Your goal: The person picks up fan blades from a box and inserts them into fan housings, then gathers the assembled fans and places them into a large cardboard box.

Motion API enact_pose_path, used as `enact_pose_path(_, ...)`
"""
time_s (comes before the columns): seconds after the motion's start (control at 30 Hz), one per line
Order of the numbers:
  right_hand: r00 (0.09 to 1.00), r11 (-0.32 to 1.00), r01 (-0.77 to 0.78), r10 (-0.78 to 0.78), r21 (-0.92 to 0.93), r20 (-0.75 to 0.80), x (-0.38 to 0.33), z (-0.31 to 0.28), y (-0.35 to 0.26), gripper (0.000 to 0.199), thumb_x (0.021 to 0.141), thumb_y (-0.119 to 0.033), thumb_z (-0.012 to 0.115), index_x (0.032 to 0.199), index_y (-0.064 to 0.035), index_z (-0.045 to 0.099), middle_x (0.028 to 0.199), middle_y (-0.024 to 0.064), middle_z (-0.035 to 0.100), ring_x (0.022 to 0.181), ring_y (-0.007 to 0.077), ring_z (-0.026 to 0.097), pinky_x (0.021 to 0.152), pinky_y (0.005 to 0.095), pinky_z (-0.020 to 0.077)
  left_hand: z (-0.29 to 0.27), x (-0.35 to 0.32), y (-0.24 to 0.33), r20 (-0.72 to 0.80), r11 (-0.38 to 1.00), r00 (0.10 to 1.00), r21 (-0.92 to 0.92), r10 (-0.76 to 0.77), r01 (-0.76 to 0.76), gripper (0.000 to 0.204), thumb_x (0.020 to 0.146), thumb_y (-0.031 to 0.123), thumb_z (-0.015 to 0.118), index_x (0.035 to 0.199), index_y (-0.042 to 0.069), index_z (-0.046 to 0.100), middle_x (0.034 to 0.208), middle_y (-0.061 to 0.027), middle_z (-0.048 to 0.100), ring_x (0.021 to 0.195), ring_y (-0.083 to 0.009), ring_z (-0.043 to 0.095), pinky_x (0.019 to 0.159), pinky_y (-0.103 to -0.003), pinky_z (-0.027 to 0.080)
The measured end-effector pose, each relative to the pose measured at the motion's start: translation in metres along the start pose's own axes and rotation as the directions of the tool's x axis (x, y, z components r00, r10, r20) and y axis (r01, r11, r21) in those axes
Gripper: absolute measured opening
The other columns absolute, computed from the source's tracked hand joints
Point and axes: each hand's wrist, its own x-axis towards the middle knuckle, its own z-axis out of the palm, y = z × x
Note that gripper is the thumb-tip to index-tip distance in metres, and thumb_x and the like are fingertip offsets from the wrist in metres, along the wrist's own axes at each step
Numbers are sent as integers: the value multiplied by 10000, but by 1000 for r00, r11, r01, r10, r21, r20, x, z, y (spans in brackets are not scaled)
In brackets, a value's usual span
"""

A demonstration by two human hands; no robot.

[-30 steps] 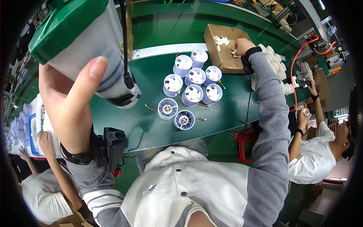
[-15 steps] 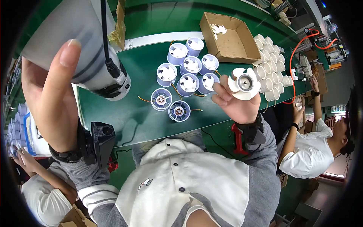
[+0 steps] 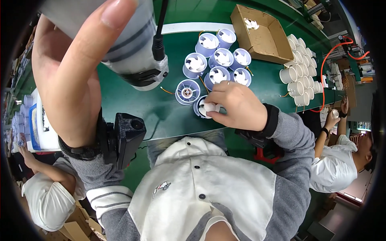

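Pinching the white fan wheel [image 3: 210, 107] between thumb and fingers, the right hand [image 3: 237, 105] has it at the mouth of the near purple cup [image 3: 197, 107], close to the near edge of the tabletop [image 3: 169, 125]. A moment ago the wheel was up in the air, well apart from the cups; now it is down at this one. The hand hides some of it, so I cannot tell how deep it sits. This leaves just one cup with no white blades, the bare purple cup [image 3: 187, 92], which is just beside it on the left. Behind these two, toward the far edge, seven purple cups [image 3: 222, 58] stand close together, each with white blades inside. The left hand [image 3: 68, 80] is up high, wrapped around a big grey tube [image 3: 132, 48] with a black cord [image 3: 158, 46]. By the tabletop's far edge, to the right of the cups, is a brown box [image 3: 263, 42] with a few white blades [image 3: 251, 24] in one corner. Past it, by the right end, lots of white cups [image 3: 288, 75] lie in a pile
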Motion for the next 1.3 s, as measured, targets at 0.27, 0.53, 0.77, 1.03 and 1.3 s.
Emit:
enact_pose_path(0.27, 992, 925, 65, -19, -375, 125, 5, 21, 9, 118, 611, -86, 605, 715, -44, 568, 689, 83, 512, 698, 239, 518, 601, 337, 433, 10, 0, -2, 15, 999, 1000, -43, -8, 9, 427, 772, 146, 595, 1106, -32, 397, 1080, -126, 476, 1011, -205, 461, 895, -318, 330)
enact_pose_path(0.53, 998, 920, 69, -65, -387, 24, 5, 0, 0, 55, 644, -70, 586, 683, -31, 582, 713, 90, 532, 697, 248, 525, 632, 341, 443, 22, 6, 1, 38, 990, 999, -136, 35, -30, 431, 767, 130, 598, 1107, -35, 391, 1079, -126, 473, 1007, -202, 459, 894, -319, 332)
enact_pose_path(0.77, 921, 764, -388, 309, -516, -236, 37, -128, 160, 159, 669, -57, 563, 809, -7, 621, 732, 162, 590, 688, 294, 569, 620, 334, 457, 29, 24, 4, 42, 975, 994, -205, 96, -86, 435, 763, 115, 601, 1108, -37, 385, 1078, -126, 471, 1004, -200, 457, 893, -320, 334)
enact_pose_path(1.03, 852, 737, -493, 516, -463, -87, 74, -112, 292, 169, 629, -59, 578, 783, -31, 642, 798, 186, 600, 783, 294, 582, 707, 339, 462, 32, 27, 6, -31, 974, 993, -196, 109, -114, 480, 737, 128, 634, 1110, -38, 381, 1074, -125, 469, 997, -200, 456, 905, -324, 317)
enact_pose_path(1.3, 792, 592, -547, 595, -592, -135, 48, -120, 277, 171, 579, -56, 595, 740, -13, 631, 723, 170, 598, 713, 287, 583, 664, 344, 464, 32, 30, -1, -33, 980, 997, -188, 62, -68, 485, 747, 123, 621, 1130, -37, 369, 1087, -130, 463, 1007, -206, 453, 904, -330, 322)
